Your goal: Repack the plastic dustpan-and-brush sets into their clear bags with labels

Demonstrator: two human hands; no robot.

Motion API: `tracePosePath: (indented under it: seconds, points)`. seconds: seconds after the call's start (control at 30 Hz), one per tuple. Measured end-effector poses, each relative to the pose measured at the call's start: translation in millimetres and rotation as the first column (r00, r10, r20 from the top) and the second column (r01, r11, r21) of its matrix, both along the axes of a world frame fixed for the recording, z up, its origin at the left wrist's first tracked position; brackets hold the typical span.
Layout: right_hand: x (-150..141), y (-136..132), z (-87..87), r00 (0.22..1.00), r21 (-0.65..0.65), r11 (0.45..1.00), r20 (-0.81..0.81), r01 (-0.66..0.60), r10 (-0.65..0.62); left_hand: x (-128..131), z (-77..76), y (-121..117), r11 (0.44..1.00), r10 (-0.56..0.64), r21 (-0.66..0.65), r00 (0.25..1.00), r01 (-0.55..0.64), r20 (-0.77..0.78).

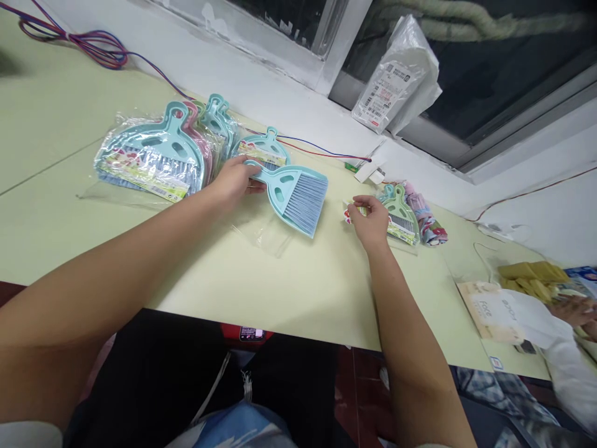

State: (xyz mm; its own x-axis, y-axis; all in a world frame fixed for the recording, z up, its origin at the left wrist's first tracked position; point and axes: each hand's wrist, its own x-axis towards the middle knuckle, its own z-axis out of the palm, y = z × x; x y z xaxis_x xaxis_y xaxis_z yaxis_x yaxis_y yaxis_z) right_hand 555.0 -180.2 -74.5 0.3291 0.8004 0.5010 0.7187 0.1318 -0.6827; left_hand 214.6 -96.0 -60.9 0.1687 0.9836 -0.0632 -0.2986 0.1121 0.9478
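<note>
My left hand is closed around the handle of a light blue dustpan. A small brush with grey-blue bristles lies nested in its pan. Beneath the dustpan, a see-through plastic bag rests on the table. To the right, my right hand pinches a small printed card between thumb and fingers. Just beyond that hand sits a bagged green dustpan set. Left of my left hand stand several bagged dustpan sets in blue, pink and green; another blue set lies behind the held one.
A rolled floral cloth bundle lies at the right. Red and blue wires run along the wall behind the pale table. A white plastic packet leans at the window. Another person's hand is at far right, near a tissue pack.
</note>
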Motion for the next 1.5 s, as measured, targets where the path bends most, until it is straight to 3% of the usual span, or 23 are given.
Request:
tracePosePath:
  seconds: [0.07, 0.13, 0.27, 0.37, 0.5, 0.67, 0.93, 1.17, 1.5]
  points:
    - [-10.4, -4.8, 7.0, 1.0, 0.209, 0.978, 0.006, -0.008, 0.007, 0.5, 0.1, -0.7, 1.0, 0.002, -0.003, 1.0, -0.002, -0.002]
    - [-28.3, -14.9, 16.5, 0.998, 0.387, 0.922, 0.066, -0.024, -0.001, 1.7, 0.9, -2.3, 1.0, -0.007, -0.013, 1.0, 0.006, -0.017]
    - [-76.7, -41.1, 30.2, 0.986, 0.461, 0.873, 0.122, -0.161, 0.117, 6.7, 0.5, -7.2, 0.998, -0.056, -0.033, 0.997, 0.055, -0.052]
    - [-104.4, -51.8, 27.6, 0.957, 0.372, 0.884, 0.065, -0.285, 0.281, 11.8, -2.7, -10.7, 0.996, -0.079, -0.032, 0.996, 0.078, -0.049]
    - [-116.3, -52.3, 16.0, 0.909, 0.197, 0.89, 0.008, -0.41, 0.417, 17.2, -4.2, -15.9, 0.992, -0.124, -0.029, 0.99, 0.122, -0.07]
    - [-120.6, -52.9, 10.4, 0.919, 0.025, 0.919, -0.017, -0.393, 0.394, 20.5, 3.7, -26.1, 0.983, -0.178, -0.067, 0.98, 0.173, -0.089]
    - [-120.9, -46.7, -0.6, 0.885, -0.065, 0.903, -0.237, -0.425, 0.4, 23.2, 4.9, -31.6, 0.963, -0.262, -0.103, 0.957, 0.251, -0.121]
    - [-97.9, -38.0, 2.3, 0.961, -0.155, 0.954, -0.146, -0.255, 0.233, 19.5, 4.9, -27.6, 0.96, -0.271, -0.118, 0.95, 0.255, -0.153]
    - [-94.8, -40.1, 8.2, 0.976, -0.306, 0.927, -0.09, -0.215, 0.197, 14.5, 5.4, -23.8, 0.956, -0.279, -0.144, 0.942, 0.255, -0.187]
